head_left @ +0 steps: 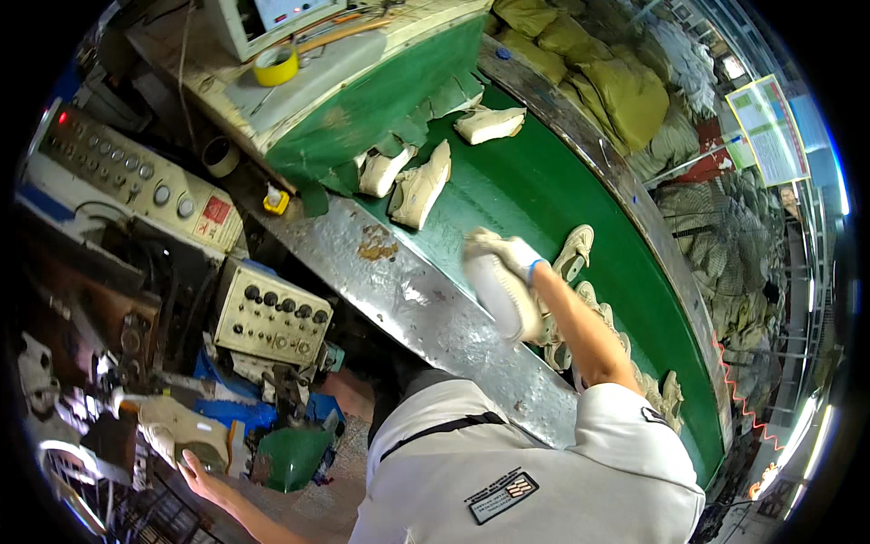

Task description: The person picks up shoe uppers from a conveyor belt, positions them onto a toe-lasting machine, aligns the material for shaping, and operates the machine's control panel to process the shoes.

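And here's the cream shoe [497, 292], up in the air over the near edge of the green belt [507, 195], a little blurred, its lower end in view above the metal ledge [399, 290]. The right hand [520, 257], in a pale glove with a blue band at the wrist, is clamped on its upper part. Over to the left hand [208, 488], low at the person's left: its fingers are right by another cream shoe [168, 424] at a machine, and whether they close on it I cannot tell.

Back on the belt! Two shoes [421, 188] sit close together at the upper stretch of the near edge, just beside the torn green cloth [381, 91] of the bench; one more shoe [489, 124] lies nearer the far edge. Beyond the right forearm, a line of shoes [671, 399] runs down toward the belt's lower end, partly hidden by the arm.

Further out, a yellow tape roll [275, 66] sits by the bench's front edge, a knobbed control box [272, 313] stands left of the ledge, and olive sacks [625, 95] pile up past the belt's far edge.
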The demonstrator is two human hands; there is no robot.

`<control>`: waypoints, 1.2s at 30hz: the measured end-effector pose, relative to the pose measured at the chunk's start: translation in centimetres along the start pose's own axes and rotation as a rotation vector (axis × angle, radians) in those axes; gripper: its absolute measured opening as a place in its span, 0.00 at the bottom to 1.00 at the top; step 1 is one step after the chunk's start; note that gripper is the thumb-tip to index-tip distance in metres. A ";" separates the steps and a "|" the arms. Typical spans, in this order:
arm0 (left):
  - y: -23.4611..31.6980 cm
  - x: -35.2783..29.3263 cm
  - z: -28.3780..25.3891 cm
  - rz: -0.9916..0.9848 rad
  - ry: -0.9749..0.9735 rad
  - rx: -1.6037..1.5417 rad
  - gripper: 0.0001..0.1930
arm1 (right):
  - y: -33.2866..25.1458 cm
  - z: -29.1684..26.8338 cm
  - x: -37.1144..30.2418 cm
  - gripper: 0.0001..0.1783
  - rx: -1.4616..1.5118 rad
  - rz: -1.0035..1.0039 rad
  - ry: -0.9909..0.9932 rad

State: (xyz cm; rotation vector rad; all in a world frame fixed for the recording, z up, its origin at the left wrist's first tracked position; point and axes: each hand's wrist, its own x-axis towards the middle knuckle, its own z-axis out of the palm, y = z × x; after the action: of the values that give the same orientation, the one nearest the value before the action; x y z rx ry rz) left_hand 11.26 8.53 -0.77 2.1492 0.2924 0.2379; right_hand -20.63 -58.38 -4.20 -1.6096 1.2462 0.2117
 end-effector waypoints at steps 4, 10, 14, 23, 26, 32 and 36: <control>0.8 1.3 4.0 -0.013 -0.055 -0.056 0.30 | 10.1 -8.0 8.5 0.55 -0.621 0.253 0.089; -0.2 1.8 3.2 -0.103 0.067 -0.189 0.23 | 11.4 3.4 30.7 0.56 -0.027 -0.019 0.287; 1.2 3.2 6.4 0.044 0.026 -0.205 0.20 | 9.2 12.0 39.9 0.32 -0.144 -0.319 0.546; 1.3 -0.4 3.3 0.014 0.136 -0.241 0.23 | 2.8 13.3 10.1 0.41 1.189 -0.135 -0.508; 3.0 -0.8 3.9 -0.018 0.148 -0.108 0.27 | 0.1 16.1 0.1 0.50 1.265 -0.219 -0.714; 7.7 -1.4 1.7 -0.068 0.060 -0.071 0.28 | -9.9 27.4 -7.4 0.43 1.434 0.185 -1.085; 2.1 1.3 -0.8 -0.100 -0.122 0.090 0.26 | -14.3 34.7 -8.8 0.34 1.332 0.369 -1.254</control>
State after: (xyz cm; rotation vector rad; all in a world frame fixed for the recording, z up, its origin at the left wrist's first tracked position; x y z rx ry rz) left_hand 12.53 8.40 1.51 2.2207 0.3443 0.0364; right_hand 1.43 -26.78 -4.98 0.0589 0.3762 0.4048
